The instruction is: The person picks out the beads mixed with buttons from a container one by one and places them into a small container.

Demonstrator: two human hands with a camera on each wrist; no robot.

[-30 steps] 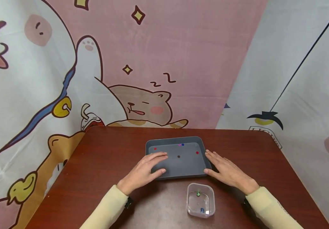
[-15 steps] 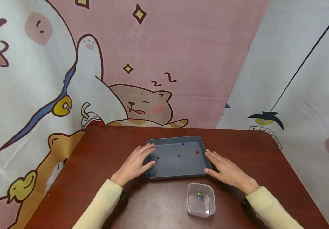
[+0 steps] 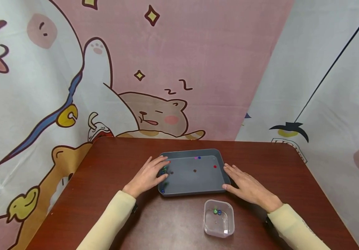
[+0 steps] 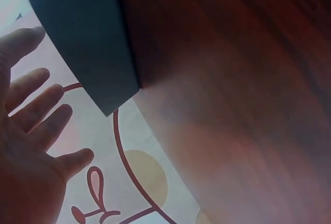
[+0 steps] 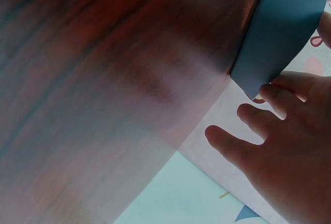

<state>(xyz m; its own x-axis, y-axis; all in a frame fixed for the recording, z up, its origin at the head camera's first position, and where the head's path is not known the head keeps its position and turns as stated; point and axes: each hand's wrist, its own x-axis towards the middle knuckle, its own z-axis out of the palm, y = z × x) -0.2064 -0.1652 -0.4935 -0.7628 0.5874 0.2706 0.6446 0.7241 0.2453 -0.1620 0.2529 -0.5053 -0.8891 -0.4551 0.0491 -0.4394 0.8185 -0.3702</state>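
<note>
Printed backdrop (image 3: 223, 69): pink and white with cartoon animals, filling the upper half of the frame and running down both sides.
Surface (image 3: 79, 201): dark reddish-brown wood grain, across the lower half, in front of me.
Grey tray (image 3: 191, 184): shallow, with rounded corners, lying on the surface just below the centre of the frame, between my hands.
Sleeves (image 3: 109, 218): pale yellow, entering from the lower left and lower right.
Right hand (image 3: 250, 186): released, fingers extended, holding nothing, at the tray's right edge; I cannot tell whether my fingertips touch it.
Left hand (image 3: 147, 176): released too, fingers spread and thumb apart, over the tray's left edge; my palm shows bare in the left wrist view.
Clear container (image 3: 211, 232): square, see-through plastic, standing on the surface at lower centre-right, below the tray.
Container's contents: a green bead (image 3: 215, 211) and a blue bead (image 3: 219, 212), side by side toward the back.
Tray's left end: a green cluster (image 3: 165, 169) partly behind my left fingers, and a dark blue bead (image 3: 162, 191) in the near corner.
Tray's floor: a red bead (image 3: 215, 166) toward the right, a brown bead (image 3: 195, 171) mid-tray, a pink bead (image 3: 196, 158) near the far wall; all too small for detail.
</note>
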